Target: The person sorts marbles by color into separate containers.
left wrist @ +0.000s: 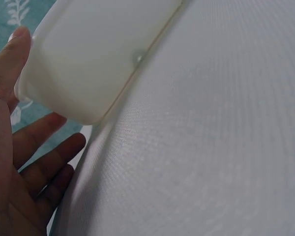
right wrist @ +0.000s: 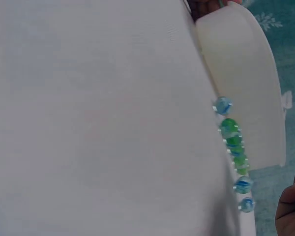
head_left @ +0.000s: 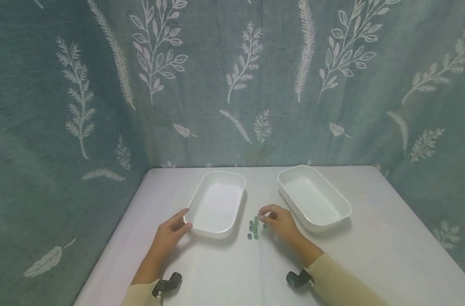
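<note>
My left hand [head_left: 167, 233] grips the near left corner of a white rectangular dish [head_left: 217, 233]. In the left wrist view its thumb [left wrist: 14, 56] lies at the dish's rim, with the other fingers curved below and beside the wall. Right of this dish, a small group of green and blue glass marbles [head_left: 255, 228] lies on the white cloth. Over their right side hovers my right hand [head_left: 280, 221], thumb and index finger bent toward each other; I cannot tell whether a marble is between them. The right wrist view shows the marbles [right wrist: 234, 140] in a row.
A second white dish [head_left: 313, 195] stands tilted in angle at the back right, just beyond my right hand. White cloth [head_left: 225, 272] covers the table. A green leaf-patterned curtain [head_left: 270, 85] closes off the back and sides.
</note>
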A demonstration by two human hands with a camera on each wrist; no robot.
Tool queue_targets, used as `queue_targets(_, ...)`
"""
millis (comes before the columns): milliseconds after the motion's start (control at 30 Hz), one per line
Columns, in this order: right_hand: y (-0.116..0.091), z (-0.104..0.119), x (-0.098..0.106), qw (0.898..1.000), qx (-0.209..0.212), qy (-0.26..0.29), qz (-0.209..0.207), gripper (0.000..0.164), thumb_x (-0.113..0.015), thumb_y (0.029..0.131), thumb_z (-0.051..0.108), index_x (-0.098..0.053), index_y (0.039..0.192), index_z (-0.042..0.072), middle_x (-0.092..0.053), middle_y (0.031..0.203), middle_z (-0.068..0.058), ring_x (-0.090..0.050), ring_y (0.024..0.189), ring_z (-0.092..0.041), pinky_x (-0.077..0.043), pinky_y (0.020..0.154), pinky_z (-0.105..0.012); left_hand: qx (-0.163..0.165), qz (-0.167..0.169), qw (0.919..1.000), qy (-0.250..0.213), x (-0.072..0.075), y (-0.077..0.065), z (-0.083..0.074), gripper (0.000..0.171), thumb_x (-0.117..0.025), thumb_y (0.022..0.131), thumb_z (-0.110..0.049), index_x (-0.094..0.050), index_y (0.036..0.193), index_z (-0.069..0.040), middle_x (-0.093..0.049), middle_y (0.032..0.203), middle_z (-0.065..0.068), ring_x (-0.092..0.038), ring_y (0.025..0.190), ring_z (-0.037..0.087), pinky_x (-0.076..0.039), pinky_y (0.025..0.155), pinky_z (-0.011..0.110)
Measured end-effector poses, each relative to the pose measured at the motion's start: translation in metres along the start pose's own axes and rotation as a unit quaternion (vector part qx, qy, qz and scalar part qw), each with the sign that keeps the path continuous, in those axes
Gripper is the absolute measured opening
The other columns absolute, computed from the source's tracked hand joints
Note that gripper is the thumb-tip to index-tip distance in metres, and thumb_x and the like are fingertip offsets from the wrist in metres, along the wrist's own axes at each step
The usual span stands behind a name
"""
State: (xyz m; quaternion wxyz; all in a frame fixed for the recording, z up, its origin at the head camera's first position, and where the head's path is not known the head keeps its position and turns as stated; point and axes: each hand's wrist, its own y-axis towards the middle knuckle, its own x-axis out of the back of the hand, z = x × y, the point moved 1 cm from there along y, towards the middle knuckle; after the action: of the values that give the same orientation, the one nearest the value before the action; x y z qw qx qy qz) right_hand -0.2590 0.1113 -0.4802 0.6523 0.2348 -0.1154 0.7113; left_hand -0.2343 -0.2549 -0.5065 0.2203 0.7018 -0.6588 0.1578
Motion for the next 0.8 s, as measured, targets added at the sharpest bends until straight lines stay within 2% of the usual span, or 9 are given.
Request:
queue_targets(200,-0.01,-0.008,-0.005,1.0,0.001,0.018,0.014,0.013,-0.074,0.086,0.018,-0.072,0.098,0.013,-0.07,0.098,0.002,-0.058,0.067,-0.016,-0.05,0.05,-0.029,0.013,0.001,0.9999,0.006,0.0,0.001,0.0,0.06,-0.07,0.088,-0.043,-0.051,0.143,-0.025,-0.05,0.142,0.014,-0.049,0.126,0.038,-0.04,0.101,0.056)
queue_targets(433,-0.022,-0.016,-0.011,1.0,0.005,-0.009,0.027,0.016,-0.074,0.086,0.022,-0.072,0.099,0.013,-0.068,0.09,0.005,-0.056,0.072,-0.014,-0.049,0.056,-0.027,0.026,-0.005,0.9996,0.007,-0.003,0.0,0.005,0.061,-0.071,0.088,-0.043,-0.051,0.142,-0.025,-0.052,0.14,0.014,-0.05,0.126,0.038,-0.042,0.099,0.057)
queue_targets(567,-0.029,-0.018,-0.014,0.999,-0.006,-0.009,0.047,0.015,-0.074,0.086,0.023,-0.072,0.099,0.015,-0.069,0.094,0.006,-0.058,0.078,-0.016,-0.05,0.064,-0.03,0.032,-0.004,0.9995,0.005,-0.003,-0.004,0.007,0.061,-0.072,0.086,-0.043,-0.052,0.141,-0.025,-0.053,0.14,0.013,-0.051,0.126,0.037,-0.042,0.099,0.056)
queue_targets(667,-0.032,-0.016,-0.015,0.999,0.002,-0.01,0.049,0.016,-0.073,0.086,0.024,-0.073,0.099,0.016,-0.07,0.102,0.005,-0.062,0.094,-0.019,-0.051,0.079,-0.037,0.022,-0.005,0.9997,0.002,-0.002,-0.004,0.004,0.061,-0.072,0.087,-0.043,-0.052,0.142,-0.025,-0.052,0.141,0.013,-0.05,0.126,0.037,-0.041,0.1,0.056)
queue_targets(733,-0.032,-0.015,-0.015,0.998,0.011,-0.02,0.053,0.016,-0.073,0.086,0.025,-0.072,0.101,0.017,-0.07,0.102,0.005,-0.062,0.096,-0.02,-0.051,0.082,-0.039,0.016,-0.006,0.9999,0.001,-0.002,-0.004,0.002,0.061,-0.071,0.087,-0.043,-0.051,0.142,-0.024,-0.052,0.141,0.013,-0.05,0.126,0.037,-0.041,0.1,0.056)
queue_targets(800,-0.033,-0.012,-0.015,0.998,0.017,-0.035,0.056,0.016,-0.073,0.086,0.025,-0.072,0.101,0.018,-0.07,0.1,0.006,-0.062,0.094,-0.017,-0.05,0.082,-0.037,0.013,-0.007,0.9999,-0.001,-0.001,-0.002,0.0,0.061,-0.071,0.087,-0.043,-0.051,0.142,-0.023,-0.052,0.141,0.012,-0.05,0.126,0.037,-0.041,0.1,0.055)
